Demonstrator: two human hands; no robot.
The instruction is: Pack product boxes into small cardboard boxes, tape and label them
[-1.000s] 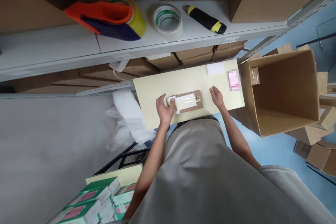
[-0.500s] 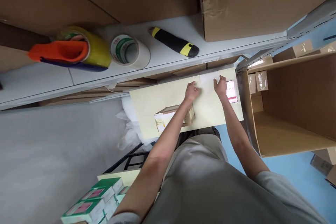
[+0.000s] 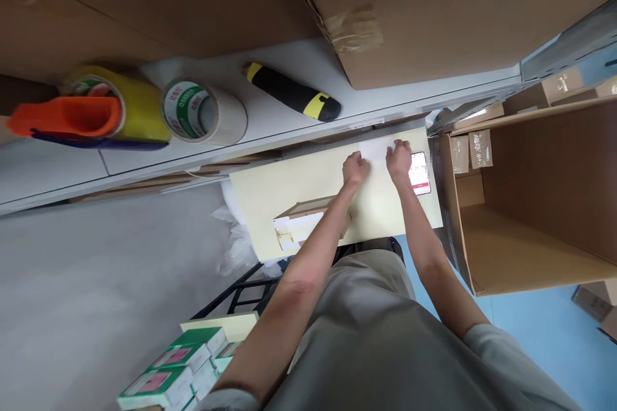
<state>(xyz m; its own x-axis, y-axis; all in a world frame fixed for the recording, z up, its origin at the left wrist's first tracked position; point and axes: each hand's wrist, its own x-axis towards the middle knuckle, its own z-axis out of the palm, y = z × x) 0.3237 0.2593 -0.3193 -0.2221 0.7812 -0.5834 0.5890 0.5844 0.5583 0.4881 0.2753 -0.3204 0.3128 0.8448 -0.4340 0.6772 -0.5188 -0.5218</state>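
A white sheet of paper (image 3: 376, 148) lies at the far side of a cream tabletop (image 3: 255, 199). At its left edge, my left hand (image 3: 355, 169) is closed with the fingers curled in, pinching the paper. My right hand (image 3: 399, 159) grips the right end of the same sheet, fingers bent over its edge. Just right of that hand is a phone (image 3: 420, 173) with a lit screen. A small cardboard box (image 3: 308, 210) with a white label rests near the table's front, partly hidden by my left forearm.
Above the table, a grey shelf (image 3: 270, 117) carries a tape dispenser (image 3: 91, 115), a tape roll (image 3: 205, 112), a black-yellow cutter (image 3: 294, 91) and large cartons (image 3: 434, 19). A big open carton (image 3: 540, 205) stands at the right. Green-white boxes (image 3: 164, 376) are stacked lower left.
My left hand has shifted slightly right to the paper's edge, its fingers more curled. My right hand stays at the sheet's right end. The view has shifted a little, moving the shelf items left.
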